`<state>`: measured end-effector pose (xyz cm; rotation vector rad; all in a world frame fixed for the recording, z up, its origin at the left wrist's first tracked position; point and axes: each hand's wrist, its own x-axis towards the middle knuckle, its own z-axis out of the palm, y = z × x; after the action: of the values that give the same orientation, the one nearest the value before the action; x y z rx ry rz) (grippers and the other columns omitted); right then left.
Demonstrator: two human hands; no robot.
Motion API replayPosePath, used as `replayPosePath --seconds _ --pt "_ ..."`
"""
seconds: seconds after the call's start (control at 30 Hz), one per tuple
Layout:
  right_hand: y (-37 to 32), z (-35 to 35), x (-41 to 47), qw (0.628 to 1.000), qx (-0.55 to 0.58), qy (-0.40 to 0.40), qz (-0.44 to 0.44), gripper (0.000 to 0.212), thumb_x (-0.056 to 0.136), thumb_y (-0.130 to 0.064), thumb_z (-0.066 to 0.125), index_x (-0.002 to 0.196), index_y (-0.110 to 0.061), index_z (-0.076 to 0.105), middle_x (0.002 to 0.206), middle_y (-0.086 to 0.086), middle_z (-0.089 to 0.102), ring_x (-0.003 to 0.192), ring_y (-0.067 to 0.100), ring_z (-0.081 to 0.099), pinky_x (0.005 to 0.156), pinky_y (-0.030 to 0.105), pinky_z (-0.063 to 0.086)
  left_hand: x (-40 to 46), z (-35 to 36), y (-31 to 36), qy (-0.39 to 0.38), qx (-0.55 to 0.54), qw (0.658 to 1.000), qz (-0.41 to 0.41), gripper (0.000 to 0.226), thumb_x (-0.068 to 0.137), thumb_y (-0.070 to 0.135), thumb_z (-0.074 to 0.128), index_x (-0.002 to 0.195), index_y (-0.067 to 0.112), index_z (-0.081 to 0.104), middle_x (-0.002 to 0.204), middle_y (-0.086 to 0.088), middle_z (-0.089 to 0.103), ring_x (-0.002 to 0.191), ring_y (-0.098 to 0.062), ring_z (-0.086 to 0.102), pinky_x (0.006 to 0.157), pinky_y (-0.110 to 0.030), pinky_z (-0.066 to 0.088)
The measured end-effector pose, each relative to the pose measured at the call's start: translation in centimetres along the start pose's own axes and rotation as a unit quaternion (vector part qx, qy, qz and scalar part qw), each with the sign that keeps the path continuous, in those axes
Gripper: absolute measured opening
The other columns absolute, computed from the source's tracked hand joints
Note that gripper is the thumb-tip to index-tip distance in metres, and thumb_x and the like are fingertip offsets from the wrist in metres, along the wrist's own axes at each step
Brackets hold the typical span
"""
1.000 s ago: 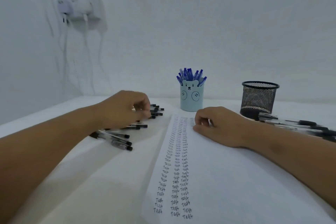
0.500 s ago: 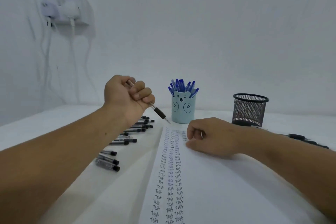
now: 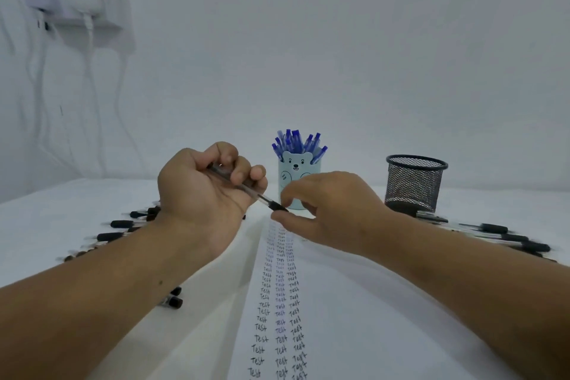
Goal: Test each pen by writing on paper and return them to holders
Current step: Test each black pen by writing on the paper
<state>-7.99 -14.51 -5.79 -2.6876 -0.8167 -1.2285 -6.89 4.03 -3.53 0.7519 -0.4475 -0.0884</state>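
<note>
Centrally, a pen [image 3: 243, 187] is held above the paper [image 3: 354, 311], clenched in the left hand [image 3: 206, 191]; its black cap end points toward the right hand [image 3: 330, 213], whose thumb and fingers pinch that end. Columns of "Test" run down the paper. Behind stand a blue bear cup [image 3: 297, 177] of blue pens and a black mesh holder [image 3: 415, 183]. Loose black pens [image 3: 123, 230] lie left; others [image 3: 499, 236] right.

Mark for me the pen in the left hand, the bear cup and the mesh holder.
pen [image 3: 246, 189]: head view, clear barrel just past the fingers.
bear cup [image 3: 295, 163]: head view, bear face on its front wall.
mesh holder [image 3: 415, 185]: head view, front of the mesh wall.
</note>
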Motion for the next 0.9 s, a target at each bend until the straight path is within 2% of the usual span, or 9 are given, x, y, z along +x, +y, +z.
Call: replayPosePath --seconds 0.13,0.2,0.27,0.37,0.5,0.57,0.6,0.8,0.9 --pt "0.4 -0.2 -0.6 0.999 0.029 -0.039 0.009 0.029 0.085 -0.047 0.053 0.079 -0.022 0.067 0.056 -0.010 0.048 0.052 0.010 0.045 0.049 0.029 0.044 0.0 -0.3 -0.4 -0.060 0.036 0.997 -0.011 0.009 0.076 0.016 0.039 0.074 0.010 0.045 0.067 -0.014 0.050 0.077 -0.032 0.061 0.087 -0.041 0.053" --pt "0.8 -0.2 -0.9 0.996 0.053 -0.046 0.049 0.021 0.082 -0.036 0.059 0.075 -0.017 0.066 0.058 -0.006 0.055 0.053 0.013 0.049 0.052 0.036 0.048 0.7 -0.9 -0.3 -0.069 0.217 0.973 0.020 0.015 0.080 0.020 0.043 0.087 0.014 0.055 0.081 -0.016 0.066 0.091 -0.031 0.066 0.088 -0.041 0.052" --pt "1.4 0.0 -1.6 0.985 0.112 -0.028 0.129 0.011 0.080 -0.026 0.068 0.075 -0.016 0.068 0.057 -0.007 0.057 0.051 0.010 0.048 0.054 0.034 0.050 1.7 -1.4 -0.2 -0.056 0.405 0.911 0.048 0.019 0.081 0.029 0.046 0.093 0.031 0.060 0.087 -0.002 0.075 0.098 -0.025 0.066 0.083 -0.040 0.051" --pt "1.2 0.2 -1.9 0.940 0.218 -0.005 0.261 0.010 0.079 -0.016 0.068 0.071 -0.013 0.064 0.055 -0.005 0.057 0.048 0.010 0.045 0.050 0.028 0.042 2.3 -2.2 -0.3 -0.051 0.529 0.847 0.020 0.026 0.085 0.057 0.042 0.094 0.039 0.059 0.092 0.009 0.075 0.101 -0.017 0.064 0.085 -0.037 0.049" --pt "0.9 0.2 -1.3 0.778 0.480 -0.027 0.403 0.031 0.084 -0.010 0.074 0.062 -0.012 0.052 0.057 0.011 0.056 0.043 0.019 0.041 0.044 0.022 0.029 0.3 -3.3 0.3 -0.192 0.743 0.641 -0.015 0.019 0.086 0.059 0.063 0.091 0.041 0.070 0.095 0.018 0.066 0.084 0.005 0.056 0.076 -0.024 0.045" --pt "0.7 0.3 -1.2 0.780 0.477 -0.049 0.402 0.043 0.083 -0.019 0.080 0.058 -0.015 0.045 0.054 0.012 0.053 0.037 0.018 0.036 0.040 0.021 0.027 0.3 -3.4 0.7 -0.222 0.791 0.568 -0.046 0.020 0.080 0.063 0.069 0.092 0.047 0.071 0.102 0.023 0.067 0.094 0.006 0.056 0.088 -0.027 0.047" --pt "0.6 0.3 -1.2 0.787 0.469 -0.050 0.399 0.046 0.082 -0.020 0.081 0.057 -0.016 0.043 0.053 0.012 0.053 0.036 0.017 0.035 0.039 0.020 0.027 0.4 -3.3 0.8 -0.223 0.802 0.551 -0.060 0.023 0.078 0.066 0.070 0.094 0.050 0.070 0.106 0.025 0.066 0.101 0.006 0.055 0.094 -0.029 0.047" --pt "0.8 1.1 -1.0 0.817 0.405 -0.071 0.404 0.048 0.079 -0.004 0.073 0.049 -0.021 0.040 0.046 0.004 0.050 0.050 0.020 0.049 0.056 0.030 0.041 0.6 -3.2 0.6 -0.222 0.801 0.551 -0.075 0.027 0.077 0.066 0.071 0.097 0.048 0.070 0.111 0.022 0.063 0.107 0.006 0.053 0.101 -0.031 0.045" --pt "0.7 1.3 -1.0 0.823 0.392 -0.082 0.402 0.046 0.077 -0.004 0.070 0.049 -0.023 0.038 0.047 0.004 0.048 0.055 0.022 0.050 0.062 0.038 0.037 0.5 -3.2 0.5 -0.217 0.797 0.558 -0.077 0.025 0.079 0.062 0.073 0.097 0.046 0.070 0.111 0.020 0.062 0.108 0.005 0.053 0.099 -0.029 0.046"
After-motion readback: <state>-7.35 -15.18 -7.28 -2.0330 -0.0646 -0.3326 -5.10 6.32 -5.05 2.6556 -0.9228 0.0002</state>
